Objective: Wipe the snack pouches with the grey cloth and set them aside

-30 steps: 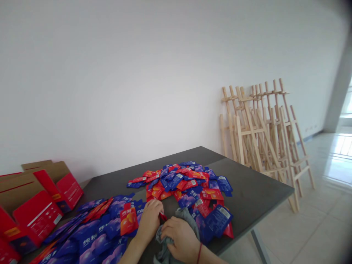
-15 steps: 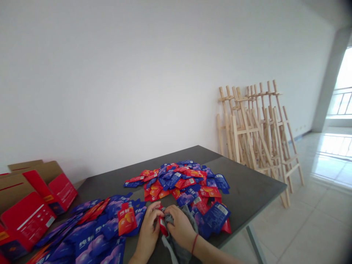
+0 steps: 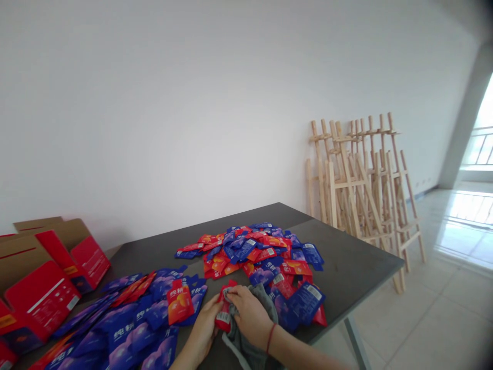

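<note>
My left hand [image 3: 207, 321] is closed on a red pouch [image 3: 223, 319] near the front of the dark table. On the pouch's right side, my right hand [image 3: 248, 311] grips a grey cloth [image 3: 246, 345] and presses it against the pouch. The cloth hangs down under the right hand and bunches beside it. Part of the pouch is hidden by the fingers. Close to the left hand, a red pouch with orange fruit [image 3: 179, 303] lies on top of several blue pouches [image 3: 127, 329]. Beyond both hands sits a mixed heap of red and blue pouches [image 3: 246, 251].
Open red cardboard boxes [image 3: 44, 298] stand at the left end of the dark table [image 3: 346, 262]. Several wooden easels [image 3: 358, 185] lean against the white wall at the right. A metal table leg [image 3: 358, 341] shows below the right edge.
The red pouch has turned so that more of its barcode side shows. My left hand has shifted lower along it, while the right hand stays on it with the cloth.
</note>
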`<action>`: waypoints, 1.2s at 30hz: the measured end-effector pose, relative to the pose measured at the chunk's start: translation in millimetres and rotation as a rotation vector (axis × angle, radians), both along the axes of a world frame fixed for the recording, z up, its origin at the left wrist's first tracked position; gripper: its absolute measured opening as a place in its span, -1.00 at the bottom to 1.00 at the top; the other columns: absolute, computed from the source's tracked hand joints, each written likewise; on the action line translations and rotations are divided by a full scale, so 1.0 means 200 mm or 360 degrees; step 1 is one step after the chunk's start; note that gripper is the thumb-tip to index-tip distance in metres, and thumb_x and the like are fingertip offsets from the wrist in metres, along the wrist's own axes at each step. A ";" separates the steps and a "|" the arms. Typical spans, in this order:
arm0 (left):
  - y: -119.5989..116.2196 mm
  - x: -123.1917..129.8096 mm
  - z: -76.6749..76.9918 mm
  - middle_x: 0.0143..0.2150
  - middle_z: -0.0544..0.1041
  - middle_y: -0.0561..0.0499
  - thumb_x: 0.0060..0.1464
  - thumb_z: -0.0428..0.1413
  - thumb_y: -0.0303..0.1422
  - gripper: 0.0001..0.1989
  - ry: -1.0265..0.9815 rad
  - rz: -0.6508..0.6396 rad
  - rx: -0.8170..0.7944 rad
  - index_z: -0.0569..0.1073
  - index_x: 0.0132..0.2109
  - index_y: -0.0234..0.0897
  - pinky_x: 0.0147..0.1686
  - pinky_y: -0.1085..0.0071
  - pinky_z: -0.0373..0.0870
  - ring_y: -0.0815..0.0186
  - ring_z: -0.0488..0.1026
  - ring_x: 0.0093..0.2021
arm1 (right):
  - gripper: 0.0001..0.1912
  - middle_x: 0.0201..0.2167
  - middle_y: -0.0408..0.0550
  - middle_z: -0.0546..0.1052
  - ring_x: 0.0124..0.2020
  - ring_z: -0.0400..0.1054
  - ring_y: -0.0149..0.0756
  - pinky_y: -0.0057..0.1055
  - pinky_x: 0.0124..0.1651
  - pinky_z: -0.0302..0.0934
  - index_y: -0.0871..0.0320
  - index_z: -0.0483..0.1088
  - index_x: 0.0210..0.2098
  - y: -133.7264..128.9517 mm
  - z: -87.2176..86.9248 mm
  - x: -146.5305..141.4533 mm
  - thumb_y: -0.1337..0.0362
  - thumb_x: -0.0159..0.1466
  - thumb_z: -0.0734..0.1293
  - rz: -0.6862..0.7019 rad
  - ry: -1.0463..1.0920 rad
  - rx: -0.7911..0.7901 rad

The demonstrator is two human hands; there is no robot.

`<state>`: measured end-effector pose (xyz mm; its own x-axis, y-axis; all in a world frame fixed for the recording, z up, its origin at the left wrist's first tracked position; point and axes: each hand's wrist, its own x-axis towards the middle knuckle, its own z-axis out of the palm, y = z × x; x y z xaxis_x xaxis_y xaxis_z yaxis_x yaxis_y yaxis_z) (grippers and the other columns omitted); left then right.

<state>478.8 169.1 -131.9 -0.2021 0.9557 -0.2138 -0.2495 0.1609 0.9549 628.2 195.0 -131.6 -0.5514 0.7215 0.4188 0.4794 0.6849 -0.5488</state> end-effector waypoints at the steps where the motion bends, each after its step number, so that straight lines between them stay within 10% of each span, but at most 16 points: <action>1: 0.00 0.00 0.00 -0.30 0.65 -0.04 -0.19 0.27 -0.29 -0.63 -0.0045 -0.0002 0.0004 0.53 -0.15 -0.27 -0.29 0.35 0.47 0.17 0.59 -0.26 | -0.48 0.06 0.03 0.39 0.08 0.24 -0.15 -0.27 0.20 0.09 0.18 0.38 0.04 0.00 0.01 0.01 0.51 0.07 0.22 0.0073 -0.0064 0.0049; 8: 0.02 -0.01 0.01 -0.38 0.63 -0.03 -0.23 0.22 -0.31 -0.65 -0.0115 -0.0108 0.0095 0.53 -0.19 -0.29 -0.43 0.41 0.40 0.24 0.56 -0.40 | -0.57 0.11 -0.04 0.38 0.09 0.19 -0.19 -0.29 0.15 0.10 0.14 0.35 0.06 -0.04 0.05 0.10 0.39 0.18 0.25 0.0665 -0.0445 0.0395; 20: 0.08 -0.13 -0.05 -0.72 0.37 0.20 0.01 0.05 -0.30 -0.87 0.1139 -0.0356 0.0038 0.35 -0.45 -0.22 -0.59 0.46 0.12 0.40 0.26 -0.71 | -0.69 -0.03 0.06 0.43 -0.06 0.26 -0.15 -0.28 -0.03 0.20 0.19 0.45 -0.13 0.09 0.05 0.02 0.46 0.22 0.17 -0.0061 -0.0622 0.0257; 31: 0.04 -0.12 0.02 -0.66 0.40 0.14 0.07 -0.08 -0.43 -0.82 0.1884 -0.0482 -0.0038 0.32 -0.47 -0.19 -0.48 0.46 0.11 0.34 0.39 -0.56 | -0.57 0.13 -0.08 0.38 0.03 0.21 -0.17 -0.27 0.08 0.12 0.10 0.37 0.06 0.05 0.03 0.10 0.36 0.19 0.28 0.0714 -0.0715 0.0557; 36: 0.02 -0.10 0.05 -0.46 0.51 0.02 0.06 -0.04 -0.41 -0.85 0.2085 -0.0457 -0.0009 0.35 -0.45 -0.21 -0.43 0.43 0.08 0.29 0.44 -0.39 | -0.66 0.05 -0.06 0.43 0.00 0.23 -0.17 -0.27 0.04 0.15 0.10 0.43 -0.03 0.07 0.04 0.09 0.40 0.22 0.23 0.0411 -0.0705 0.0428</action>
<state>457.8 172.4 -121.7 -0.0535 0.9983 -0.0226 0.8853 0.0579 0.4614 645.4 209.1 -123.9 -0.8599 0.4406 0.2577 0.4227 0.8977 -0.1243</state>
